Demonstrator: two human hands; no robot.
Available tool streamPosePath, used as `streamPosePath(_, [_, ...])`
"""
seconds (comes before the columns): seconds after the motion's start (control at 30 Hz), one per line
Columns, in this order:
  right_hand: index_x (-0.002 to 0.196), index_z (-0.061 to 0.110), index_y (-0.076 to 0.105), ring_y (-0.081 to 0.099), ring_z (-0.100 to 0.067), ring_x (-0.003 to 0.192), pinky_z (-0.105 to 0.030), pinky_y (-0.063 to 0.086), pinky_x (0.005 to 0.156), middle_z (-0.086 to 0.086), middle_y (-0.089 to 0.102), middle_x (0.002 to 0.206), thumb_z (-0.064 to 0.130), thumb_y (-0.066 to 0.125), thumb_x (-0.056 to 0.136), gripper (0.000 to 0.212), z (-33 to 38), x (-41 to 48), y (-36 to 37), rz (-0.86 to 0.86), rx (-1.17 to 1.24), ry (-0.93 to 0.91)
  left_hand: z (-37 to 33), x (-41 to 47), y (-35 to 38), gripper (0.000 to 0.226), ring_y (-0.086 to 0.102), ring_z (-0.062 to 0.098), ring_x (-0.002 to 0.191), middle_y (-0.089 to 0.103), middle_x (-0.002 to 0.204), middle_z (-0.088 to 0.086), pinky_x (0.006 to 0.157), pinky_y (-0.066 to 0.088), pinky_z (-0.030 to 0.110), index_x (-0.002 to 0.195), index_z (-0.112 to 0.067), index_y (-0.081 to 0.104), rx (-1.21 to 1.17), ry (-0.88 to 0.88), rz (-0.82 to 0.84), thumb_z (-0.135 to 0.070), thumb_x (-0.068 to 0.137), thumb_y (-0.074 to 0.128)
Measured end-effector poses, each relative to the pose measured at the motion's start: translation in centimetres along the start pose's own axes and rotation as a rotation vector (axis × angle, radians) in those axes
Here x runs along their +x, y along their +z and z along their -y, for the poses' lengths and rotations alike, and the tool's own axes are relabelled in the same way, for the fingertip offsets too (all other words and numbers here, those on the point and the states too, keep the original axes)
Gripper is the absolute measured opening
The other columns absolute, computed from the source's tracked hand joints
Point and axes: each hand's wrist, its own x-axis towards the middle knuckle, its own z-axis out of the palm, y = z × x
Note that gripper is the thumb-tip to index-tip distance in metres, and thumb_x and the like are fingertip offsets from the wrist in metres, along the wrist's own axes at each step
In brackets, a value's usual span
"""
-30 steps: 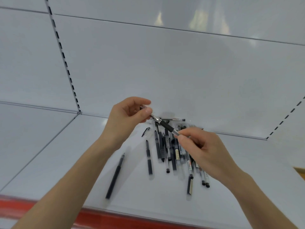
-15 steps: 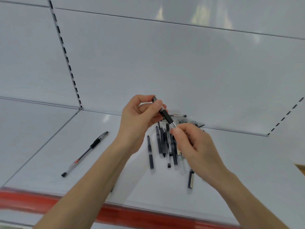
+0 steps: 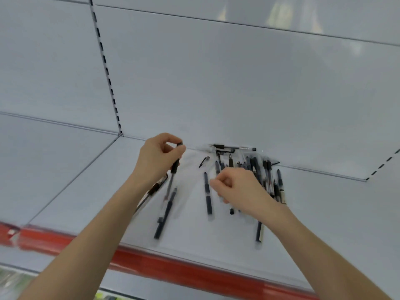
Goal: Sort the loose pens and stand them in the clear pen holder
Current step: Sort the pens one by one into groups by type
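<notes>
White shelf (image 3: 86, 191), red front strip (image 3: 173, 267), head view only. Left hand (image 3: 159, 158) pinches the black-grip pen (image 3: 175, 167) near its top, thumb and fingers curled round it. Long axis is near vertical in frame with a slight tilt: black end up at the fingertips, clear barrel running down toward the shelf's front edge. The lower tip is blurred, so can't tell if it touches the shelf. It sits left of the pen pile (image 3: 263, 172). Right hand (image 3: 240, 191) is over the pile's left part, fingers curled, thumb against forefinger; can't tell if anything is in the pinch. Pile pens mostly lie front-to-back, bunched near the back panel (image 3: 238, 83). Strays: diagonal dark pen (image 3: 165, 213) just below the held one, middle pen (image 3: 208, 195) front-to-back between the hands, front pen (image 3: 259, 231) near the front edge, crosswise pen (image 3: 234, 147) along the back panel. Half-hidden pen (image 3: 153, 189) lies partly behind the left forearm.
</notes>
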Motion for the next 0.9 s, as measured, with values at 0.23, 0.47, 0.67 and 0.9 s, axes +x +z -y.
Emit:
streamPosePath(0.23, [0.052,0.012,0.028,0.029,-0.016,0.043,-0.027,0.021,0.041,0.000,0.032,0.048,0.022,0.061,0.081,0.046,1.5,0.9,2.6,0.101,-0.331,-0.002,3.0,-0.2,-0.8,0.009,0.053,0.010,0.058,0.058,0.067,-0.006,0.054,0.040,0.017,0.091,-0.019,0.063,0.542,0.032,0.124,-0.022,0.083,0.060])
streamPosePath(0.47, [0.069,-0.006,0.055,0.049,-0.020,0.048,-0.032,0.047,0.051,-0.026,0.059,0.063,0.012,0.056,0.078,0.020,0.1,0.2,0.7,0.069,-0.048,0.132,2.6,-0.1,0.0,0.017,0.052,0.020,0.082,0.060,0.090,0.004,0.072,0.037,0.026,0.100,-0.014,0.065,0.638,0.079,0.148,-0.020,0.086,0.058])
streamPosePath(0.67, [0.080,0.022,0.052,0.059,-0.012,0.062,-0.033,0.055,0.065,0.003,0.059,0.066,0.024,0.056,0.081,0.005,-2.1,-1.3,-2.0,-0.144,0.081,0.148,1.3,1.1,4.1,0.015,0.059,0.027,0.091,0.067,0.094,0.009,0.077,0.043,0.030,0.090,-0.005,0.066,0.659,0.224,0.293,-0.014,0.085,0.055])
streamPosePath(0.9, [0.077,0.021,0.051,0.062,-0.027,0.061,-0.032,0.050,0.052,-0.010,0.068,0.072,0.022,0.050,0.088,0.011,-3.4,-3.2,-3.3,-0.201,0.200,0.162,1.5,3.0,7.8,0.025,0.054,0.033,0.106,0.058,0.115,0.017,0.086,0.045,0.038,0.110,-0.002,0.056,0.998,0.286,0.411,-0.012,0.088,0.050])
